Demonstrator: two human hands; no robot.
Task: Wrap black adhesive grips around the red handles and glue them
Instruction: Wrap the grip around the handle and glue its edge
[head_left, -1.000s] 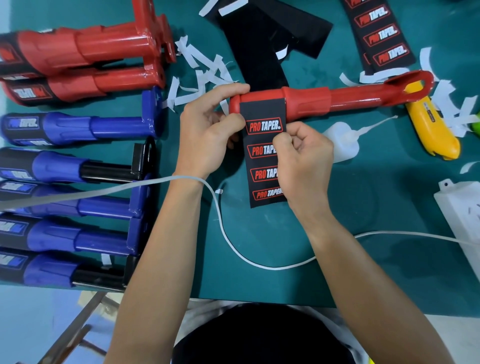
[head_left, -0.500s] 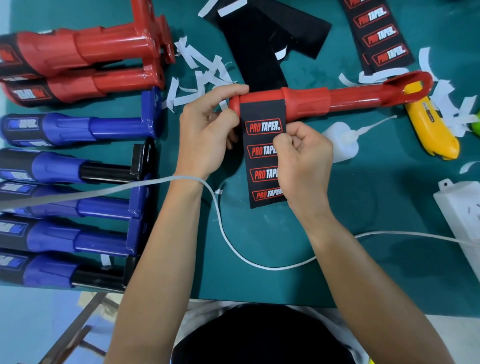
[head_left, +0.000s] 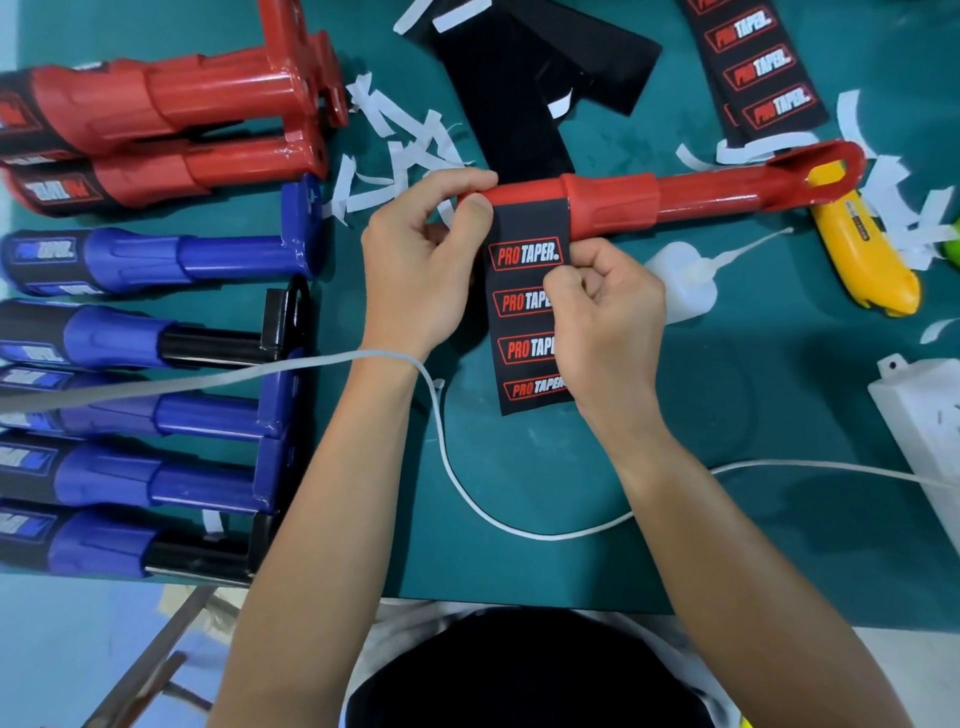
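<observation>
red handle (head_left: 613, 208) in left hand (head_left: 415, 275) grip, black strip (head_left: 524, 260) in right hand (head_left: 608, 322) pinch, glue bottle (head_left: 680, 280) beside

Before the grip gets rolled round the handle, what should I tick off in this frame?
1. Handle steadied: the left hand grips the end of the red handle: ok.
2. Start edge placed: the black grip lies over the handle, its side against the collar: ok.
3. Free part controlled: the right hand pinches the grip's side: ok.
4. Grip flat, no creases showing: ok.
5. The glue bottle lies just beside the right hand: ok.
6. Backing peeled, glue applied: cannot tell.
</observation>
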